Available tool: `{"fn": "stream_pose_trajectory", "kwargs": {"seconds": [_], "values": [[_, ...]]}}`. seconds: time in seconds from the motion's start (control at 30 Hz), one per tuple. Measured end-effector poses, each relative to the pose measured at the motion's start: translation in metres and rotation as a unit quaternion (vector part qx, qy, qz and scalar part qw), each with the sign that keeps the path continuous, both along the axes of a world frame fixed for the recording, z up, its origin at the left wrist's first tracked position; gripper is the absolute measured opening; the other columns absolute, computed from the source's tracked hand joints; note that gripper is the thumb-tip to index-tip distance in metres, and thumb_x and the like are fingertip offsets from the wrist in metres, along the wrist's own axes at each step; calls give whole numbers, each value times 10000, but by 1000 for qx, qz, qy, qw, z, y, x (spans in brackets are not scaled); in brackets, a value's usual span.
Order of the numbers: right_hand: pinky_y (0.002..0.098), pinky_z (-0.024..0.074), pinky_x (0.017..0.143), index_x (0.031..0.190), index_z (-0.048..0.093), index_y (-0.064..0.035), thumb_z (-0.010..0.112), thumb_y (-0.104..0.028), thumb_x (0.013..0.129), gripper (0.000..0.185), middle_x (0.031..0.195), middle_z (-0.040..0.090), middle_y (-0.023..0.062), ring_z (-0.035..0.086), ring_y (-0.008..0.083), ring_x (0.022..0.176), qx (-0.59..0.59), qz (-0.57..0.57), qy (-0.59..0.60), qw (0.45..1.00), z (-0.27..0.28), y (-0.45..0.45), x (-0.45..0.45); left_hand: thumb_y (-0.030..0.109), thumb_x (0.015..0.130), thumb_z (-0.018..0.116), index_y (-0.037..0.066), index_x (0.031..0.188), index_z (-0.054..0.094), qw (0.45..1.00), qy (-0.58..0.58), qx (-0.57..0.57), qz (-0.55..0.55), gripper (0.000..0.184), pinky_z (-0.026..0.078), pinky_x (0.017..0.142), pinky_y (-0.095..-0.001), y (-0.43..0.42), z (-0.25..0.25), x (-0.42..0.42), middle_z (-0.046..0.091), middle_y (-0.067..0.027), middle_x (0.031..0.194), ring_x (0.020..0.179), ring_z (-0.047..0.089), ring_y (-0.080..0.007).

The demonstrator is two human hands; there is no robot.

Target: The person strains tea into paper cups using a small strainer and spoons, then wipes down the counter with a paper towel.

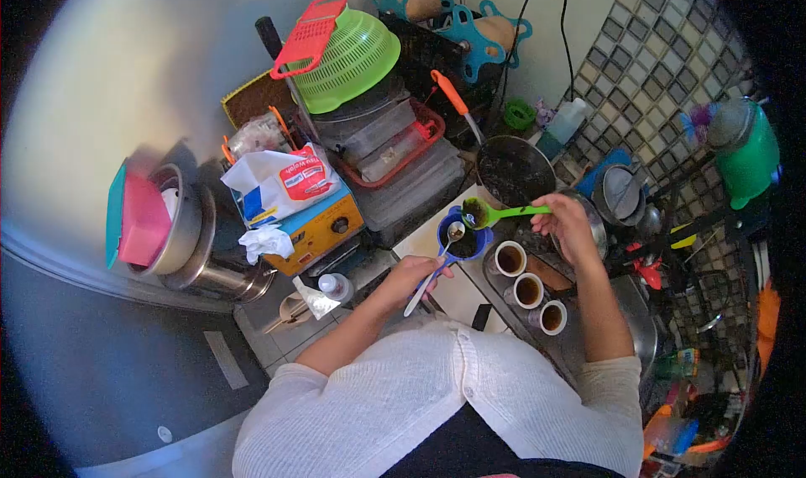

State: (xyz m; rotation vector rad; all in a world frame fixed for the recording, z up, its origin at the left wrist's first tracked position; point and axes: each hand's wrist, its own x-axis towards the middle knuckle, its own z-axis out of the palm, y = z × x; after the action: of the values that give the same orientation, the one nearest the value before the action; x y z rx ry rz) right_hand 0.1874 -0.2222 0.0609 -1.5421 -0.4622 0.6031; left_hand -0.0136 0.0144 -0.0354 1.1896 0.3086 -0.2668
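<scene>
My right hand (564, 223) is closed around the handle of a green ladle (508, 212); the ladle's bowl, with dark contents, is over the far edge of a blue cup-shaped vessel (484, 240). Between the fingers of my left hand (417, 275) is a metal spoon (430, 278), its bowl above that vessel. The vessel's blue handle reaches toward my left fingers; whether they grip it too, I cannot tell. Beside it stand three white cups of brown liquid: a far cup (510, 259), a middle cup (527, 290) and a near cup (552, 317).
A pot (515, 171) with dark contents stands behind the ladle. At the left are a tissue pack (294, 175) on an orange-and-blue box (323, 234), a spray bottle (336, 287) and stacked pots (210, 251). A green colander (353, 62) tops stacked containers. Tiled wall at right.
</scene>
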Motion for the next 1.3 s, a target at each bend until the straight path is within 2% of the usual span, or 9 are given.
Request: {"fn": "stream_pose_trajectory", "kwargs": {"seconds": [0.23, 0.3, 0.33, 0.37, 0.43, 0.57, 1.0, 1.17, 1.3], "values": [[252, 468, 638, 1004, 600, 15, 456, -283, 961, 334, 801, 639, 88, 593, 118, 690, -16, 17, -120, 993, -5, -3, -47, 351, 933, 486, 12, 932, 650, 1000, 1, -4, 6, 376, 342, 398, -191, 0, 3, -1, 475, 17, 533, 427, 422, -54], [295, 480, 655, 992, 605, 21, 480, -239, 949, 292, 800, 639, 104, 596, 147, 701, -101, 20, -235, 967, 4, -4, -67, 350, 933, 485, 11, 936, 649, 1000, 1, 7, -1, 376, 345, 400, -191, 0, 0, -1, 479, 18, 537, 433, 428, -54], [355, 488, 672, 969, 619, 8, 544, -167, 894, 205, 819, 635, 117, 604, 209, 721, -123, 24, -354, 927, 0, -5, -71, 350, 933, 485, 11, 936, 649, 1000, 1, 7, -1, 376, 345, 400, -191, 0, 0, -1, 479, 18, 537, 433, 428, -54], [355, 488, 672, 969, 619, 8, 544, -167, 894, 205, 819, 635, 117, 604, 209, 721, -123, 24, -354, 927, -6, -8, -75, 351, 933, 485, 11, 937, 649, 1000, 1, -1, 2, 377, 346, 401, -190, 0, 1, -2, 479, 19, 536, 430, 426, -53], [387, 486, 671, 948, 635, -17, 607, -105, 802, 172, 835, 627, 114, 605, 257, 739, -114, 92, -614, 775, -10, -8, -80, 352, 933, 485, 11, 938, 649, 1000, 2, -11, 5, 378, 346, 401, -189, -1, 2, -2, 479, 20, 536, 427, 424, -53], [376, 480, 655, 932, 647, -51, 682, -101, 697, 243, 830, 607, 76, 600, 239, 755, -96, 161, -689, 700, -5, -12, -90, 366, 931, 485, 11, 932, 649, 1000, 8, -5, 2, 391, 344, 397, -190, -1, 1, 0, 480, 22, 533, 420, 418, -52], [349, 415, 687, 945, 667, -89, 623, -120, 718, 233, 844, 602, 33, 590, 194, 798, -124, 131, -737, 651, -6, -21, -99, 368, 925, 492, 22, 912, 656, 1000, 14, 21, 0, 383, 351, 408, -211, 1, 12, -1, 487, 17, 529, 423, 435, -73], [346, 376, 661, 1013, 678, -130, 644, -90, 718, 299, 865, 614, 29, 573, 193, 752, -141, 65, -659, 736, -43, -29, -107, 376, 921, 495, 22, 914, 658, 1000, -3, 4, 5, 390, 340, 390, -203, 1, 5, 0, 488, 16, 522, 408, 431, -67], [348, 370, 651, 1006, 684, -134, 646, -70, 717, 299, 855, 611, 29, 574, 189, 750, -160, 66, -656, 735, -51, -24, -113, 385, 916, 501, 30, 912, 661, 1000, -16, 7, -3, 390, 333, 375, -193, 1, 3, 0, 487, 19, 515, 394, 427, -59]]}}
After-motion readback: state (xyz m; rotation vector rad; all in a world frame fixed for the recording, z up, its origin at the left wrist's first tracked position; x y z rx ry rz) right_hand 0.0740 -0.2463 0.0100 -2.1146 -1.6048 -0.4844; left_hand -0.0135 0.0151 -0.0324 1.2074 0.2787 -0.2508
